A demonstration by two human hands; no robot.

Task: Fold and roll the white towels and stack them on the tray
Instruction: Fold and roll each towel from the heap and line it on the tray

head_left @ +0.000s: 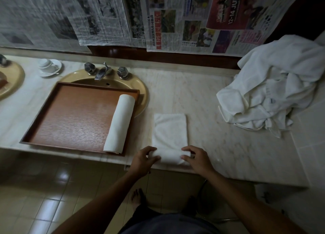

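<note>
A folded white towel lies as a narrow strip on the marble counter, its near end rolled up into a short roll. My left hand grips the roll's left end and my right hand grips its right end, fingers curled over it. A brown wooden tray sits to the left, partly over the sink. One finished rolled towel lies along the tray's right side. A heap of loose white towels lies at the counter's right end.
A beige sink with a metal tap sits behind the tray. A white cup and saucer stand at the back left, beside a round beige tray. Newspaper covers the wall. The counter's front edge runs just below my hands.
</note>
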